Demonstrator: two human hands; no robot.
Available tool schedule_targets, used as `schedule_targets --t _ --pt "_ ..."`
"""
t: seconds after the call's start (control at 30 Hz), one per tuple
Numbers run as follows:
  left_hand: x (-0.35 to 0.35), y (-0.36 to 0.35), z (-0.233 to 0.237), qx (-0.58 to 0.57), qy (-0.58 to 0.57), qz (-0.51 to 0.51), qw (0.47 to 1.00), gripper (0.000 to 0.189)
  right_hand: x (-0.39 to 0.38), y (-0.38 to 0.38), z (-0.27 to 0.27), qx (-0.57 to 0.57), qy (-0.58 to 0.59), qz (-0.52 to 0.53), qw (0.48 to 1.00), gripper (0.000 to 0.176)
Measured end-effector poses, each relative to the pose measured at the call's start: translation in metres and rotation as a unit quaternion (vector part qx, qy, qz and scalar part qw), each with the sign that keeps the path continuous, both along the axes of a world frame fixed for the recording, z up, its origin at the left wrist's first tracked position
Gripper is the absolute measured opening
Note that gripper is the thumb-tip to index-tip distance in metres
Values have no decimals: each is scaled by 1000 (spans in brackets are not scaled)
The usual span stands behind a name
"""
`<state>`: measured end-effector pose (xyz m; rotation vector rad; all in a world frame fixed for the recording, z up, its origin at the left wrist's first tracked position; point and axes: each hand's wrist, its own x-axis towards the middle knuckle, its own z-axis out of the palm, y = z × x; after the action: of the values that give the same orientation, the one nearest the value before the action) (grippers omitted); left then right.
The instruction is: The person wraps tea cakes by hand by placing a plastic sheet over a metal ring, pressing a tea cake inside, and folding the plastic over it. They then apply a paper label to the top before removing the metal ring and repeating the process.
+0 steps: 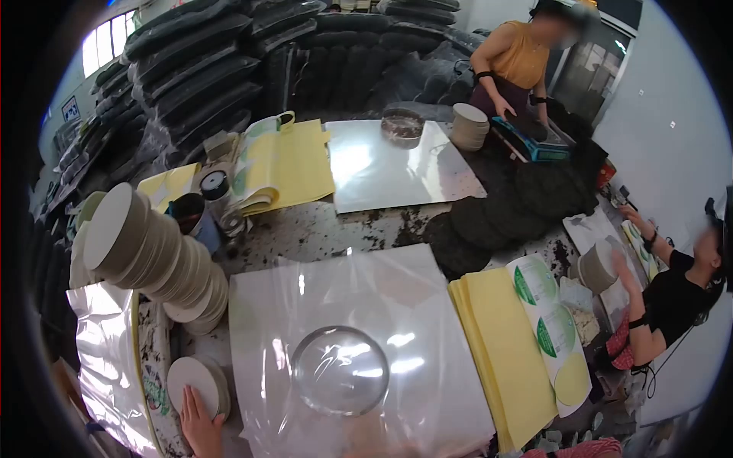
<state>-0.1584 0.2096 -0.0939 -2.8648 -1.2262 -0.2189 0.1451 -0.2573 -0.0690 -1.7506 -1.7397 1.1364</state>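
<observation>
My left hand (201, 424) lies at the lower left on a short stack of round pale discs (191, 375). Its fingers are stretched over the top disc, and the thumb reaches the stack's right edge. Right of it, a stack of clear plastic sheets (427, 305) spreads over the table, with a round clear ring shape (340, 371) near its middle. A tall, leaning stack of similar discs (156, 259) rises behind my hand. My right hand is out of view; a red patterned sleeve (588, 449) shows at the bottom right edge.
Yellow sheets (504, 351) and green-white printed label sheets (546, 320) lie at the right. Dark round pads (489, 221) run across the back right. A shiny sheet (397, 179) holds a round tin. Two people, one in orange (523, 53) and one in black (683, 286), work nearby.
</observation>
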Motion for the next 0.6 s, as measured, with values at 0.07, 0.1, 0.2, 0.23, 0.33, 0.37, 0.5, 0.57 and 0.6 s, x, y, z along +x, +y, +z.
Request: schedule_targets --t 0.07,0.1,0.2,0.23,0.33,0.37,0.5,0.57,0.6 --pt "-11 7 -14 -46 45 46 997 85 68 8 40 173 -199 -53 963 39" --pt "-8 5 -12 -47 45 38 997 85 110 -6 5 207 -294 -96 928 50" --pt "15 -10 18 130 81 -30 988 54 257 59 26 193 -464 -318 804 71" --pt "19 -9 27 134 80 -25 987 54 309 68 19 169 -537 -316 764 80" --pt "18 -10 42 11 94 34 995 56 427 79 -5 72 -675 -333 654 88" --pt "14 -3 44 -29 107 29 993 58 439 89 4 56 -684 -340 643 90" --pt "12 -1 43 -30 98 1 995 60 452 98 19 5 -577 -410 706 96" --pt "-1 5 27 -24 66 -25 997 59 462 82 21 31 -580 -397 711 94" --pt "-5 12 20 -20 36 -40 998 58 475 71 17 58 -627 -383 676 92"
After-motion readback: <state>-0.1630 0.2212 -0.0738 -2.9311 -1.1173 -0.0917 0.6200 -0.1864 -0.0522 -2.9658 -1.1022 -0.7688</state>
